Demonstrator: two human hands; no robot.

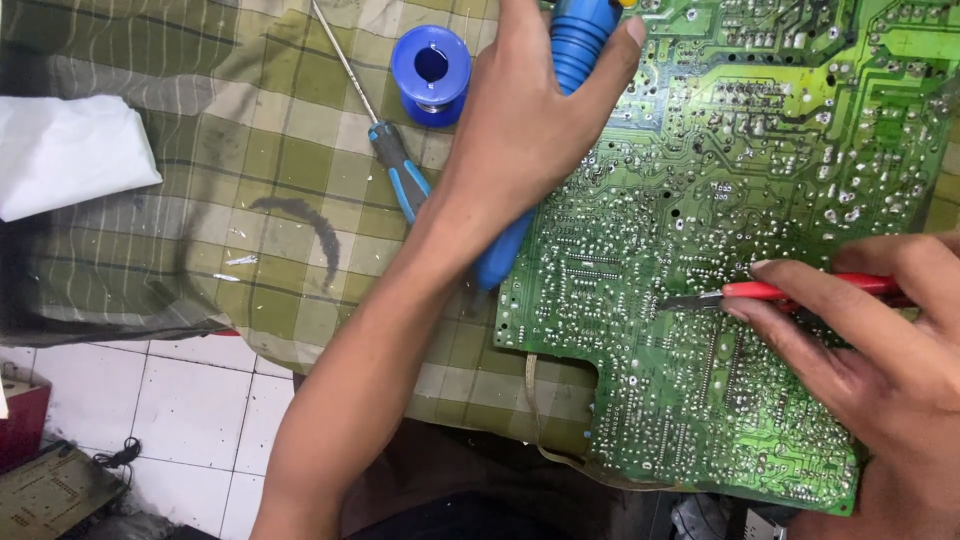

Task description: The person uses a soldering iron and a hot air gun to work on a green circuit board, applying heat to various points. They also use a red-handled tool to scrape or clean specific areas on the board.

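Note:
A large green circuit board (700, 200) lies solder side up on a green checked cloth (250, 180). My left hand (520, 120) is closed around a blue tool handle (575, 45), whose blue body (500, 255) runs down along the board's left edge. My right hand (870, 340) grips red-handled pliers (780, 292); the metal tip (685, 300) touches the board near its middle.
A blue solder spool (432, 72) and a blue-handled screwdriver (395, 165) lie on the cloth left of my left hand. A white cloth (65, 150) sits at the far left. White floor tiles (180, 410) and another board (50, 495) show at the lower left.

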